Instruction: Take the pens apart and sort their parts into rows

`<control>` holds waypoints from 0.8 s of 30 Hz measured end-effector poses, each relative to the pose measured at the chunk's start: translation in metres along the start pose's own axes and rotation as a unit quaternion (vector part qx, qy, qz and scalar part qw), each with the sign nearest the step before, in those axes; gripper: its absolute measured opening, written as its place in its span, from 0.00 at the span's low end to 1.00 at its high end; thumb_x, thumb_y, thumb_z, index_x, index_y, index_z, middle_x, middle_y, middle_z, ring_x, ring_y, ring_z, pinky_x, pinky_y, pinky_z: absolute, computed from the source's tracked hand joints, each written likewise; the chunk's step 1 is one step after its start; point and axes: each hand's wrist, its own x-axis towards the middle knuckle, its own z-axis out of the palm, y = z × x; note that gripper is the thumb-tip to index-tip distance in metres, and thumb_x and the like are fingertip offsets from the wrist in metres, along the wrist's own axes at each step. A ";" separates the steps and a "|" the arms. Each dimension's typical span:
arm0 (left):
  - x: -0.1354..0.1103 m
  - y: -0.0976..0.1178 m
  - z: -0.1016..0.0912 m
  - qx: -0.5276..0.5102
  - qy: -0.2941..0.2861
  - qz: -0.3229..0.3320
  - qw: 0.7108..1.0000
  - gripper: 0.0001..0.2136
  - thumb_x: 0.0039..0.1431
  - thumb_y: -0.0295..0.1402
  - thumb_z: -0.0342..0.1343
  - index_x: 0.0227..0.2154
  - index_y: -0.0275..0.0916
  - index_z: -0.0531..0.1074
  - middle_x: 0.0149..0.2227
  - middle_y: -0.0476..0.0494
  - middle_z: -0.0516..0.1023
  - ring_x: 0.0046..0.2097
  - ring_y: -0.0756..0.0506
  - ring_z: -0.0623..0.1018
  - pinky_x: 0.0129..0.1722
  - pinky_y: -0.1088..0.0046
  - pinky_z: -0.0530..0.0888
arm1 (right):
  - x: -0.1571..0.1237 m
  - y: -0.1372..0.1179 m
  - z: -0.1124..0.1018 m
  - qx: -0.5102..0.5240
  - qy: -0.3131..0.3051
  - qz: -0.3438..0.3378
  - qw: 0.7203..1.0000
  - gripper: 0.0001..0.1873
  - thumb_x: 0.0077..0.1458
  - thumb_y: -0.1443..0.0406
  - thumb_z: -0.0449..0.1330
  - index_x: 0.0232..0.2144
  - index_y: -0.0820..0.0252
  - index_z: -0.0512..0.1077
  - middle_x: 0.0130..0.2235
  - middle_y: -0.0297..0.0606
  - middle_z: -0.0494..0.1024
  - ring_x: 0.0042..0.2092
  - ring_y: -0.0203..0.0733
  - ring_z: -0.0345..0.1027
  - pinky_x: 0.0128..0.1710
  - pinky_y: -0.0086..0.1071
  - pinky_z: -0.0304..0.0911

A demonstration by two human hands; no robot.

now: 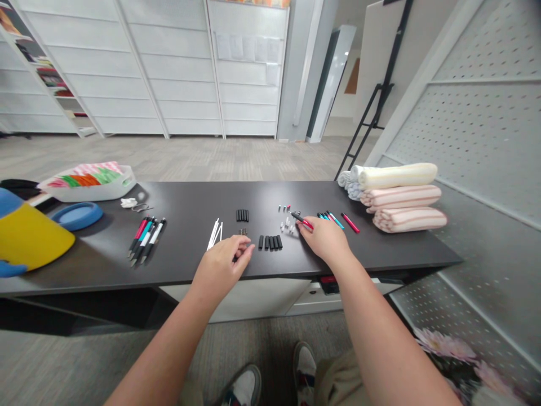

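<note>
My right hand (324, 239) is closed on a red and black pen (302, 220), its dark end pointing to the upper left. Small clear-white pieces (288, 227) lie by its fingertips, with tiny metal tips (284, 208) just behind. My left hand (224, 262) hovers low near the table's front, fingers loosely curled and thumb apart, nothing visible between them. Thin white refills (214, 234) lie beyond its wrist side, and small springs (242, 232) sit by its fingertips. Between the hands is a row of black grips (270, 242); another black row (242, 215) lies farther back.
Assembled-looking pens (147, 239) lie at left, near a blue round lid (77, 216), a white basket (91, 183) and a yellow-blue object (31, 234). Coloured barrels (332, 219) and a red barrel (350, 223) lie right of my right hand. Rolled towels (401, 197) are stacked at the right end.
</note>
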 end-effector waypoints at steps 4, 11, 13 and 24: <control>0.001 0.001 -0.001 0.006 -0.006 -0.003 1.000 0.05 0.70 0.36 0.58 0.43 0.41 0.74 0.35 0.47 0.83 0.35 0.47 0.82 0.39 0.70 0.77 | 0.003 -0.003 -0.003 0.008 -0.019 0.010 1.000 0.17 0.69 0.57 0.54 0.49 0.47 0.81 0.41 0.41 0.86 0.42 0.48 0.78 0.37 0.32 0.61; 0.001 0.002 -0.001 0.006 -0.020 -0.012 1.000 0.04 0.70 0.34 0.57 0.41 0.41 0.75 0.34 0.48 0.82 0.35 0.46 0.82 0.39 0.70 0.76 | 0.009 0.000 -0.001 0.033 -0.029 0.017 0.999 0.17 0.66 0.60 0.55 0.49 0.47 0.82 0.42 0.41 0.86 0.43 0.47 0.78 0.39 0.32 0.62; 0.001 0.002 -0.002 0.005 -0.022 -0.011 1.000 0.04 0.71 0.34 0.56 0.41 0.41 0.75 0.34 0.48 0.82 0.35 0.47 0.81 0.39 0.70 0.76 | 0.009 0.001 -0.001 0.052 -0.021 0.020 0.998 0.17 0.65 0.61 0.55 0.48 0.47 0.82 0.42 0.39 0.86 0.42 0.47 0.78 0.38 0.32 0.62; 0.001 0.002 -0.002 0.008 -0.028 -0.005 1.000 0.05 0.71 0.33 0.55 0.40 0.41 0.75 0.34 0.48 0.82 0.35 0.46 0.81 0.38 0.70 0.75 | 0.010 -0.002 0.000 0.019 -0.022 0.039 0.999 0.18 0.65 0.61 0.55 0.52 0.47 0.81 0.43 0.42 0.86 0.44 0.50 0.79 0.40 0.34 0.63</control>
